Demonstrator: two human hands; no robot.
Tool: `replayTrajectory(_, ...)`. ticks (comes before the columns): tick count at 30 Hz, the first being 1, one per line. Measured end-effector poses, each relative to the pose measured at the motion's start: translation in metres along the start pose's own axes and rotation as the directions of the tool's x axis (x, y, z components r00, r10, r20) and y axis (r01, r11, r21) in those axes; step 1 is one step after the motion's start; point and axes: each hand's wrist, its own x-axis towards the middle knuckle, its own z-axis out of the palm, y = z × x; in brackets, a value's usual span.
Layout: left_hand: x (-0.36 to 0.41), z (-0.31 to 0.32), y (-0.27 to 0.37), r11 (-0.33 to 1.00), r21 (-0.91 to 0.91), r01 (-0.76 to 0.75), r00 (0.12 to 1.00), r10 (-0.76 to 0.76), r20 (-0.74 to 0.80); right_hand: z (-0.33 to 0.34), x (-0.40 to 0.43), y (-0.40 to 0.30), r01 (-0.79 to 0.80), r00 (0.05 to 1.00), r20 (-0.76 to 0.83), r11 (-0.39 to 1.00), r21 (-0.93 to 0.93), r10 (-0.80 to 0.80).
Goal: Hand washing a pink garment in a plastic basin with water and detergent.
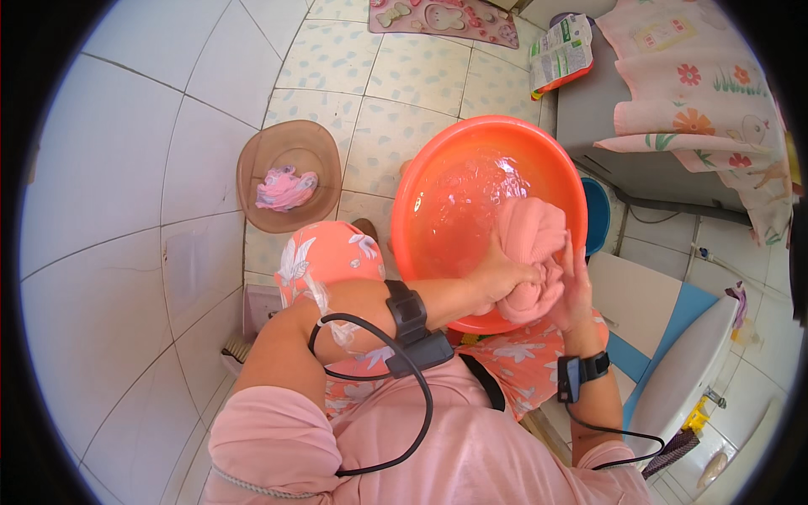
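A large orange-red plastic basin (442, 145) stands on the floor before me with water in it. Over its near right part I hold a bunched, wet-looking pink ribbed cloth (530, 237). My left hand (505, 278) grips the cloth's middle, fingers wrapped round it. On the right, my right hand (573, 287) lies along the cloth's side with extended fingers, close to the basin's rim. Whether its palm presses the cloth is hard to tell, since the bundle hides part of it.
A brown translucent tub (322, 151) holding a crumpled pink and lilac cloth (287, 189) stands left of the basin. A blue bucket (596, 214) sits at right, below a grey appliance (584, 113) with a flowered cover (663, 95). A white washbasin (682, 360) is near my right arm.
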Motion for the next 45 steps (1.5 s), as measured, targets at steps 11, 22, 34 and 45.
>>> replayTrajectory(11, 0.006, 0.002, -0.003, 0.988, 0.088, 0.125, 0.846, -0.152, 0.511, -0.015, 0.045, -0.050, 0.019, 0.978, 0.201, 0.935, -0.355, 0.057)
replayTrajectory(22, 0.038, -0.002, -0.045, 0.869, 0.488, 0.085, 0.983, -0.152, 0.099, 0.061, 0.079, -0.023, 0.112, 0.991, 0.121, -0.146, -0.983, -0.054)
replayTrajectory(34, 0.018, 0.008, -0.025, 0.736, 0.620, 0.272, 0.960, -0.251, -0.123, 0.061, 0.085, -0.018, -0.131, 0.990, -0.139, -0.325, -0.936, 0.002)
replayTrajectory(45, 0.028, -0.002, -0.029, 0.683, 0.702, 0.204, 0.972, -0.228, -0.060, 0.064, 0.076, -0.013, -0.101, 0.993, -0.076, -0.304, -0.947, -0.095)
